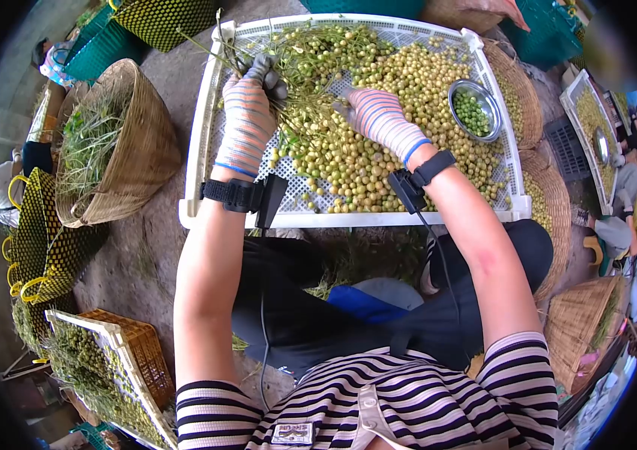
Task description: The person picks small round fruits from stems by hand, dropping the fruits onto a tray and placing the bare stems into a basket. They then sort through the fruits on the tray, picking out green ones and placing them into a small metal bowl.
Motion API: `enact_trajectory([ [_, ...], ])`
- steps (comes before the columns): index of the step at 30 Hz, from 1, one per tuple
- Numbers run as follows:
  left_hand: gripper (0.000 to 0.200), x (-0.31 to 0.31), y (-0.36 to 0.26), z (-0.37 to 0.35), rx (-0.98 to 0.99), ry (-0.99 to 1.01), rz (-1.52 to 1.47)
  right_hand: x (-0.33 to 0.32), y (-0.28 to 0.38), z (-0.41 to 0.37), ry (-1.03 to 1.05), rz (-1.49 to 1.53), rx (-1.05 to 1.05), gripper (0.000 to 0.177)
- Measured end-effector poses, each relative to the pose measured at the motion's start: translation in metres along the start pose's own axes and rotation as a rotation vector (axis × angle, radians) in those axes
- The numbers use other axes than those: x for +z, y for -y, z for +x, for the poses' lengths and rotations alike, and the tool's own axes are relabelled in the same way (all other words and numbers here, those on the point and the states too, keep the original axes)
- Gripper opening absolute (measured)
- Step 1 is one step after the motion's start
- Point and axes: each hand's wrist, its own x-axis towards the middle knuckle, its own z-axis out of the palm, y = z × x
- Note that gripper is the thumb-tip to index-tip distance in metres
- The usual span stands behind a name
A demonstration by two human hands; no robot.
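A white plastic tray (348, 220) lies in front of me, covered with small round yellow-green fruits (401, 75) and thin stems. My left hand (249, 116), in a striped glove, is closed around a bunch of stems (232, 49) at the tray's left side. Over the middle of the fruits is my right hand (380, 120), also gloved; its fingertips are blurred near the stems, and whether they hold anything is unclear. To its right, a round metal bowl (495, 120) on the tray contains greener fruits (470, 112).
A wicker basket of grass (134, 150) stands at the left, near yellow-black woven baskets (52, 232). Another fruit tray (119, 352) is at lower left. Round baskets (547, 195) and a dark crate (567, 150) stand right. People are at both edges.
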Motion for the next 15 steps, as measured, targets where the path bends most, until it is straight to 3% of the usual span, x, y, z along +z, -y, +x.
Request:
enact_trajectory([
  [2,0.009,0.003,0.000,-0.001,-0.022,-0.009,-0.067,-0.003,-0.003,0.000,0.052,-0.007,0.051,0.031],
  [5,0.008,0.007,-0.002,-0.008,-0.031,-0.026,-0.017,-0.001,-0.006,-0.003,-0.128,-0.008,-0.105,0.041],
  [7,0.007,0.006,-0.003,-0.007,-0.028,-0.010,0.002,-0.015,-0.002,-0.004,0.072,-0.028,0.002,0.039],
  [11,0.004,-0.006,-0.002,0.004,-0.011,-0.082,-0.142,-0.017,-0.009,-0.005,0.195,-0.046,0.044,0.033],
  [13,0.006,-0.004,-0.006,0.005,-0.006,-0.251,-0.089,0.002,-0.029,-0.005,-0.188,0.026,-0.241,0.035],
  [14,0.006,-0.016,-0.006,0.011,-0.026,-0.214,-0.191,-0.001,-0.034,-0.005,-0.189,0.025,-0.241,0.035],
  [15,0.007,-0.028,-0.008,0.014,-0.034,-0.135,-0.194,-0.004,-0.040,-0.005,-0.063,-0.043,-0.139,0.035],
])
